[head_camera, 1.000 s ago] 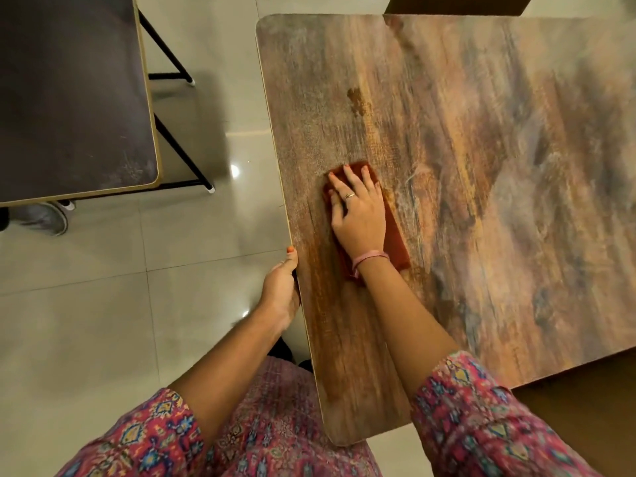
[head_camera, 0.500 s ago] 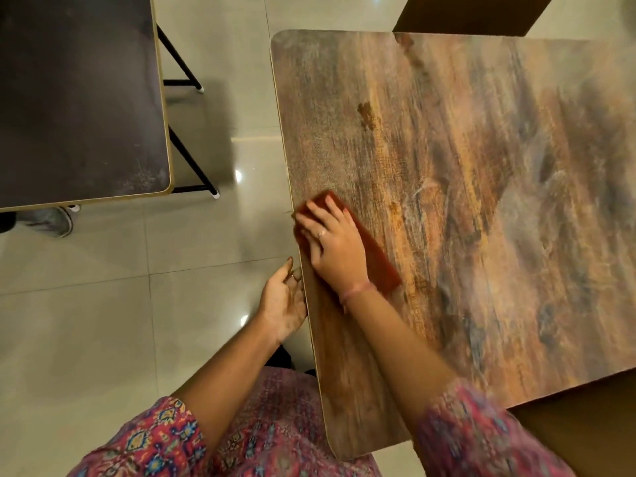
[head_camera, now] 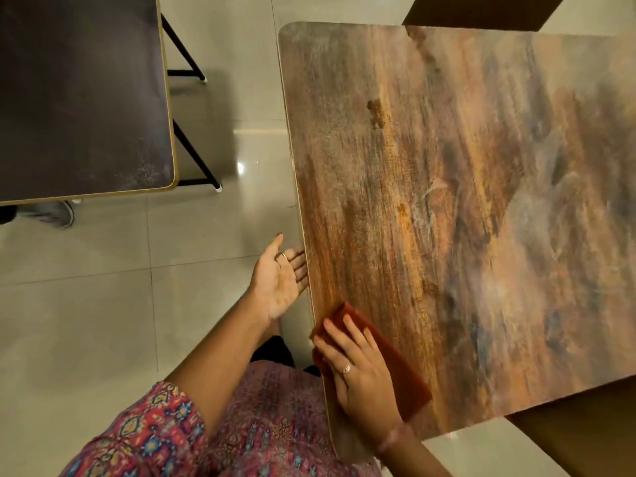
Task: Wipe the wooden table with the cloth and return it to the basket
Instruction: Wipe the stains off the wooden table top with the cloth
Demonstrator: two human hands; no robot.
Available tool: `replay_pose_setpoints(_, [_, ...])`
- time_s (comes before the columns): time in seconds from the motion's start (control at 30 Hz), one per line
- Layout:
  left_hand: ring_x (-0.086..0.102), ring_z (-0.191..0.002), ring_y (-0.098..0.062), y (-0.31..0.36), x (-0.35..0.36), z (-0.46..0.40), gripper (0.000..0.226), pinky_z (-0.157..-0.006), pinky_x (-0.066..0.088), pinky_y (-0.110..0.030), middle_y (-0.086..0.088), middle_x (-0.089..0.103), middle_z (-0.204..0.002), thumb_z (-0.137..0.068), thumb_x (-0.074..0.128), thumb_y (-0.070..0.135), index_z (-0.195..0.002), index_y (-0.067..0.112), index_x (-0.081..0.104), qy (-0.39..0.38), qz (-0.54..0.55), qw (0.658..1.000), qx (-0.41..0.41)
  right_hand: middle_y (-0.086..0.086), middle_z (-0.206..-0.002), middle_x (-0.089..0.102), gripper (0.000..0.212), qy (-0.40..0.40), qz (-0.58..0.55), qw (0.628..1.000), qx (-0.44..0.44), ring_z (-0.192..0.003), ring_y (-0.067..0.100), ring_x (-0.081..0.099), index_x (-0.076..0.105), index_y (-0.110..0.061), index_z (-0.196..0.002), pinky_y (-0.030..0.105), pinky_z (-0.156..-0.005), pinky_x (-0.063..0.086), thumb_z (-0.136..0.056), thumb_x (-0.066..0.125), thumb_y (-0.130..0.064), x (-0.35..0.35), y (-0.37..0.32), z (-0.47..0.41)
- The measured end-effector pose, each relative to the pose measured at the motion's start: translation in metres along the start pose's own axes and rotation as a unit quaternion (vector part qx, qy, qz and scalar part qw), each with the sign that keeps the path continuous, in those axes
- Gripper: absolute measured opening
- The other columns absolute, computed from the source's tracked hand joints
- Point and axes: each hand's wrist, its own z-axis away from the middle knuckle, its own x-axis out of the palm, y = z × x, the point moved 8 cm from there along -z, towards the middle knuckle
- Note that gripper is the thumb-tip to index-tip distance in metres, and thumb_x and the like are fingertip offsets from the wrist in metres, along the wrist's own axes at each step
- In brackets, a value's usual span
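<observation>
A pale tiled floor (head_camera: 103,321) is surrounding the wooden table (head_camera: 464,201). At its left edge near the front corner, the right hand (head_camera: 361,373) is pressing straight, slightly spread fingers onto the red cloth (head_camera: 406,383). The left hand (head_camera: 278,280) is lying palm-up, fingers relaxed, beside that edge.

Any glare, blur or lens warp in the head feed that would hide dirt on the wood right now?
Head view: warm, dim light; a small ceiling-light glint sits on the floor tile, not on the wooden table. Right hand and cloth show slight motion blur; left hand is sharper. Wide-angle bending curves the table's edges.
</observation>
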Motion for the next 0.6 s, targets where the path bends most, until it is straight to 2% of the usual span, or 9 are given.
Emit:
replay_pose_setpoints(0.07, [0.069,-0.074,-0.011,0.007,0.004,-0.002,0.053,-0.070,0.049,-0.026,-0.001,0.073,-0.085,-0.098,0.028,0.051,-0.104,0.012,0.063,0.003,-0.012,1.000,0.000,-0.006,-0.141,0.052,0.038,0.006,0.006,1.000,-0.015,-0.142,0.017,0.027,0.062,-0.030,-0.126,0.042,-0.115,0.022,-0.092,0.048,-0.025,0.004,0.002,0.009])
replay_pose_setpoints(0.13, [0.069,-0.073,-0.010,0.013,0.006,-0.004,0.051,-0.068,0.050,-0.025,0.001,0.074,-0.083,-0.099,0.028,0.050,-0.105,0.013,0.063,0.010,-0.025,1.000,0.005,-0.006,-0.140,0.052,0.037,0.016,0.008,0.999,-0.039,-0.140,0.019,0.032,0.063,-0.030,-0.125,0.043,-0.114,0.029,-0.090,0.054,-0.023,0.000,0.002,-0.007])
replay_pose_setpoints(0.27, [0.068,-0.075,-0.009,0.024,0.002,-0.005,0.051,-0.064,0.051,-0.022,0.001,0.072,-0.091,-0.100,0.028,0.048,-0.116,0.013,0.060,0.042,-0.043,0.998,0.022,-0.003,-0.139,0.054,0.038,0.049,-0.005,0.997,-0.064,-0.138,0.023,0.039,0.064,-0.027,-0.125,0.044,-0.112,0.030,-0.089,0.057,-0.018,-0.021,0.003,-0.094])
replay_pose_setpoints(0.37, [0.063,-0.098,-0.014,0.028,0.000,-0.004,0.048,-0.085,0.048,-0.024,-0.002,0.066,-0.110,-0.101,0.030,0.042,-0.127,0.011,0.056,0.071,-0.061,0.995,0.040,-0.003,-0.139,0.054,0.037,0.070,0.005,0.997,-0.036,-0.138,0.024,0.039,0.062,-0.027,-0.126,0.045,-0.114,0.027,-0.092,0.054,-0.018,-0.043,0.014,-0.184])
replay_pose_setpoints(0.43, [0.061,-0.105,-0.015,0.030,0.000,-0.001,0.042,-0.090,0.046,-0.025,-0.003,0.064,-0.115,-0.102,0.032,0.036,-0.125,0.010,0.056,0.086,-0.085,0.991,0.063,-0.003,-0.141,0.052,0.035,0.087,0.008,0.996,0.002,-0.140,0.023,0.036,0.061,-0.027,-0.127,0.044,-0.115,0.025,-0.094,0.052,-0.021,-0.062,0.029,-0.241])
replay_pose_setpoints(0.5, [0.065,-0.097,-0.011,0.029,0.001,0.001,0.034,-0.084,0.049,-0.022,0.001,0.068,-0.107,-0.102,0.036,0.031,-0.118,0.012,0.059,0.090,-0.110,0.987,0.080,-0.006,-0.145,0.048,0.035,0.092,0.004,0.994,0.053,-0.143,0.019,0.030,0.058,-0.030,-0.131,0.040,-0.117,0.020,-0.098,0.046,-0.027,-0.079,0.047,-0.284])
replay_pose_setpoints(0.6, [0.070,-0.076,-0.004,0.032,0.002,0.001,0.026,-0.063,0.054,-0.017,0.009,0.074,-0.082,-0.100,0.041,0.028,-0.099,0.016,0.064,0.110,-0.138,0.978,0.106,-0.007,-0.149,0.042,0.038,0.083,0.003,0.994,0.077,-0.145,0.019,0.024,0.051,-0.031,-0.137,0.040,-0.118,0.016,-0.100,0.041,-0.030,-0.080,0.055,-0.295])
